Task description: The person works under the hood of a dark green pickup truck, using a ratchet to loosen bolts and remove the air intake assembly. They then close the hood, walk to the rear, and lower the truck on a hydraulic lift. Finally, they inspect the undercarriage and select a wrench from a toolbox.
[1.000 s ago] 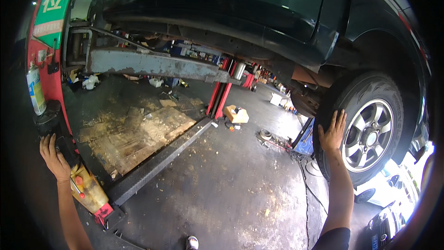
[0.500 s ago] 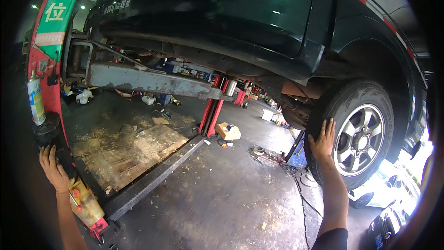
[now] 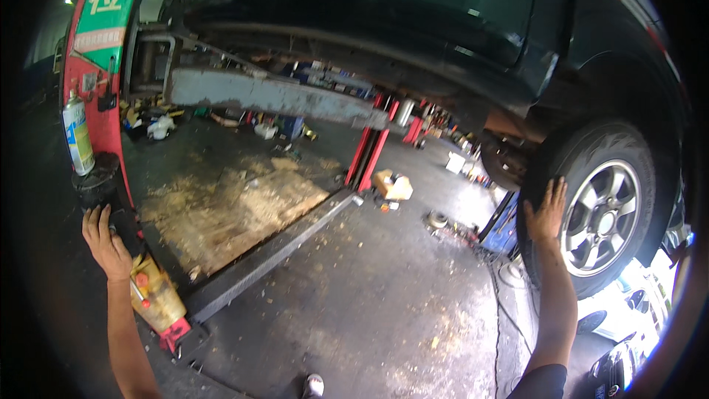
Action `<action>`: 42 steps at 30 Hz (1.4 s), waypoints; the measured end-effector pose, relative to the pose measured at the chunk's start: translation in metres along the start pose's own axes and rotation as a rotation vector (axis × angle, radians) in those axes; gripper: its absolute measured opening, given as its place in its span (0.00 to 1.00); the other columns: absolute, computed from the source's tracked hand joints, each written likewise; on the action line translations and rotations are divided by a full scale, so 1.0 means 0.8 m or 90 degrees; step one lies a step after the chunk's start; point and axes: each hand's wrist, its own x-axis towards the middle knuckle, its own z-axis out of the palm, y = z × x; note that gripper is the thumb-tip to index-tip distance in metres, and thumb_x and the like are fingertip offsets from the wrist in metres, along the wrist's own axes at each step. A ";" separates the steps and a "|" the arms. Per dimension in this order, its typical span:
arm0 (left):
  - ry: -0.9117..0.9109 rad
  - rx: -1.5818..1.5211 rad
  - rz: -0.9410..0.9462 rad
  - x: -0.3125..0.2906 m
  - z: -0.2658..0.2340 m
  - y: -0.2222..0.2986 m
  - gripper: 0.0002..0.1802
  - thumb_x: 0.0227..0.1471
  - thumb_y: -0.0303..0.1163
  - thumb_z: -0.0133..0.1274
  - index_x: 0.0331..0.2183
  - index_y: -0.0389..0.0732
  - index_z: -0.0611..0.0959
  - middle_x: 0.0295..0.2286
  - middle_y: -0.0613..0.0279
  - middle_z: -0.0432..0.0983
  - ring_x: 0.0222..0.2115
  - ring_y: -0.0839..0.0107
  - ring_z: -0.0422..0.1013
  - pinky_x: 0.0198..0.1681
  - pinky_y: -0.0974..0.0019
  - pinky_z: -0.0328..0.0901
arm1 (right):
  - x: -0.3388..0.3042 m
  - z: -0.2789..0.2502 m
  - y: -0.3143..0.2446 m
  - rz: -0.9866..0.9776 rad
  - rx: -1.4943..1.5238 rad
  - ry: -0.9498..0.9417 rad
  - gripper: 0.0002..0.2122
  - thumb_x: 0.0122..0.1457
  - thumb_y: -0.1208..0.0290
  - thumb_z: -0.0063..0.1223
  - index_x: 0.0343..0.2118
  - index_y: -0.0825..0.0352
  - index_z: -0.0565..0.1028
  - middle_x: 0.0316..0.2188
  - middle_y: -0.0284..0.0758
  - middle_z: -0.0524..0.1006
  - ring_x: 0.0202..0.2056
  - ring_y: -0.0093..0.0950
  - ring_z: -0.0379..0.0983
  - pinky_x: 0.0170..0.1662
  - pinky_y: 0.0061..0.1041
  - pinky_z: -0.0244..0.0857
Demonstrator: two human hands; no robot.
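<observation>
A dark vehicle (image 3: pixel 354 0) is raised overhead, carried by a grey lift arm (image 3: pixel 281 96). My right hand (image 3: pixel 546 210) lies with fingers spread against the tread side of its wheel's tire (image 3: pixel 543 170), beside the silver rim (image 3: pixel 604 216). At the left, my left hand (image 3: pixel 105 244) rests its extended fingers on the dark lift power unit (image 3: pixel 100 186) fixed to the red lift post (image 3: pixel 108 114); what lies under the fingertips is hidden. Just below that hand is a yellowish reservoir (image 3: pixel 159 299) with a red-tipped lever. A spray can (image 3: pixel 79 133) stands on top of the unit.
A black beam (image 3: pixel 269 255) crosses the floor to the far red post (image 3: pixel 367 155). Stained boards (image 3: pixel 236 218) lie beside it. Farther off are a cardboard box (image 3: pixel 393 185) and a cable (image 3: pixel 509 318). A white car (image 3: pixel 613 318) stands beyond the wheel. A shoe (image 3: pixel 314 384) shows at the lower edge.
My view has turned a little, so the scene has shifted to the right, and a shoe now appears below. Both hands keep their places, on the tire and on the power unit.
</observation>
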 end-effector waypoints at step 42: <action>-0.379 0.281 -0.078 0.043 -0.059 0.020 0.25 0.69 0.39 0.42 0.58 0.32 0.76 0.57 0.46 0.72 0.58 0.54 0.67 0.64 0.54 0.57 | -0.997 0.341 -0.276 0.902 0.489 -1.185 0.14 0.63 0.65 0.55 0.35 0.74 0.81 0.24 0.37 0.80 0.24 0.26 0.75 0.31 0.29 0.70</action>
